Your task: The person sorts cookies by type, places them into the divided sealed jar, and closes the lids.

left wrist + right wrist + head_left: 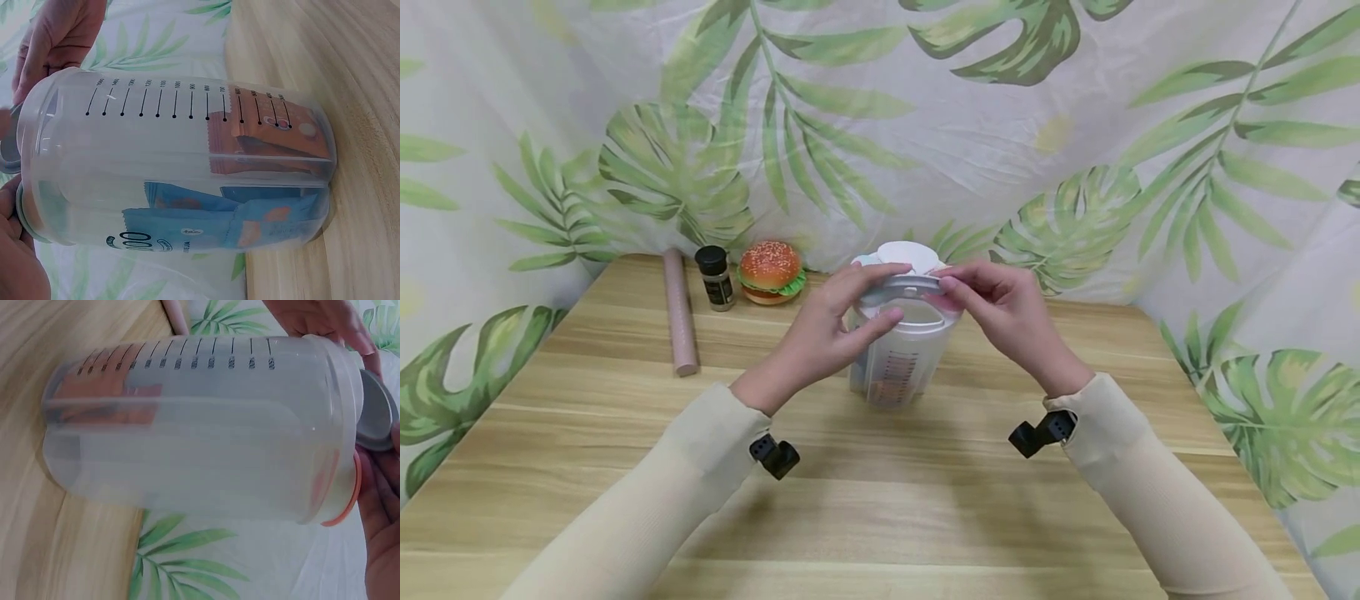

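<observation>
A tall clear divided storage container stands upright on the table, with black measuring marks on its front wall. Its small grey lid is tilted up, showing the opening below. My right hand pinches the grey lid's right end between thumb and fingers. Across the container's left top, my left hand grips with fingers behind the grey lid and thumb at the front. Orange packets lie low in the front compartment, blue packets in the left one. A red-rimmed lid sits beneath my right fingers.
On the wooden table, left of the container, are a toy hamburger, a black-capped spice jar and a pink roll. A leaf-patterned cloth hangs behind the table.
</observation>
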`<state>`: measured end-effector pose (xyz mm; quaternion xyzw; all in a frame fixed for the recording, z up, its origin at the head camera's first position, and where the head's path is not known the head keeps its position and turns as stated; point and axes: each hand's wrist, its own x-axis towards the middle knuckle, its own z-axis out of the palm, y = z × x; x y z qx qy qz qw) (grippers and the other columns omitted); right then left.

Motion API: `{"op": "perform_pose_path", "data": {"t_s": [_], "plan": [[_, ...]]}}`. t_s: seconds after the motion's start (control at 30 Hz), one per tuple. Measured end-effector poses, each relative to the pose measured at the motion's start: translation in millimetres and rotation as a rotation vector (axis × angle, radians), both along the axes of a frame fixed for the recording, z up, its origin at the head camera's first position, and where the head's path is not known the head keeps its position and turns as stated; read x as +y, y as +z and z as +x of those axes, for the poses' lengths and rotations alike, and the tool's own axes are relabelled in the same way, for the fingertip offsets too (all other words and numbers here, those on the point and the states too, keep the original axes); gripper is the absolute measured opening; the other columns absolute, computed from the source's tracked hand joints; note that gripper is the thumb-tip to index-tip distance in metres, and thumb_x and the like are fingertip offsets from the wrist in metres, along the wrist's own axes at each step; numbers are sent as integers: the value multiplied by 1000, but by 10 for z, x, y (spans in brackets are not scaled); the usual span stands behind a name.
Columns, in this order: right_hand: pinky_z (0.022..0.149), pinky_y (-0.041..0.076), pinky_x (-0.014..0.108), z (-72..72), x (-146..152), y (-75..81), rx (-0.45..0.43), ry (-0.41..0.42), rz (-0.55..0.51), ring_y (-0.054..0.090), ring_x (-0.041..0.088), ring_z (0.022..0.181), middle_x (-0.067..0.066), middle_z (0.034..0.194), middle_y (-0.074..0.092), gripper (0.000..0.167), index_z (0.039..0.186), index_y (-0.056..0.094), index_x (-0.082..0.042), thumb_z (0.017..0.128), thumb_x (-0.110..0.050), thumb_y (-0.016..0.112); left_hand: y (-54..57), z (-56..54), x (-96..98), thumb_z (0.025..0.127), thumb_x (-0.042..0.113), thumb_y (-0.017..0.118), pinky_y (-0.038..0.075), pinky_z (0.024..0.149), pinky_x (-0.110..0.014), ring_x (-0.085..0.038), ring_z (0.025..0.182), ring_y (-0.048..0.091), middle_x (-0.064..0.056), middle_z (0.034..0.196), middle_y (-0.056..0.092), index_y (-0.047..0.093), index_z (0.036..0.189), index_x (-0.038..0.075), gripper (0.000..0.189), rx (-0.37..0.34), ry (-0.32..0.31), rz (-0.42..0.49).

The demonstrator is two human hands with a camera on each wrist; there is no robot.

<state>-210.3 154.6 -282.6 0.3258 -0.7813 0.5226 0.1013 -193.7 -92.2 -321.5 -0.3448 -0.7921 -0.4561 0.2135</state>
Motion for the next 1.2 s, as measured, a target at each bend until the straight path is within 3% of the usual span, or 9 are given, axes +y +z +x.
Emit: {"op": "perform_pose_path", "data": {"t_s": [0.2, 0.47, 0.93, 1.2], "plan": [[87, 62, 20, 18, 54, -30, 73, 64, 63, 74, 2, 102, 19, 115, 79, 14, 108, 80, 1, 96, 0, 72, -6, 2, -18, 106, 23, 63, 25, 133, -49, -26, 136, 63, -7, 132, 75, 72, 131, 12, 29, -13, -11, 28], [100, 60, 26, 6, 96, -59, 138, 173, 68, 73, 3, 114, 21, 113, 79, 21, 110, 80, 3, 90, 7, 75, -25, 25, -33, 102, 14, 68, 24, 134, -48, -30, 142, 59, -9, 132, 75, 76, 130, 14, 29, -23, -12, 13], [106, 54, 19, 37, 171, -50, 224, 181, 172, 71, 3, 117, 18, 115, 80, 29, 109, 81, 0, 84, 13, 79, -1, -14, -69, 98, 11, 72, 19, 135, -48, -29, 145, 55, -9, 136, 73, 74, 132, 12, 34, -35, -75, -54], [105, 54, 17, 36, 149, -104, 273, 184, 187, 73, 15, 118, 16, 117, 79, 31, 108, 82, -2, 82, 15, 79, -9, 3, -99, 98, 11, 73, 18, 135, -51, -30, 146, 54, -9, 138, 72, 74, 133, 12, 35, 5, -81, -70]]}}
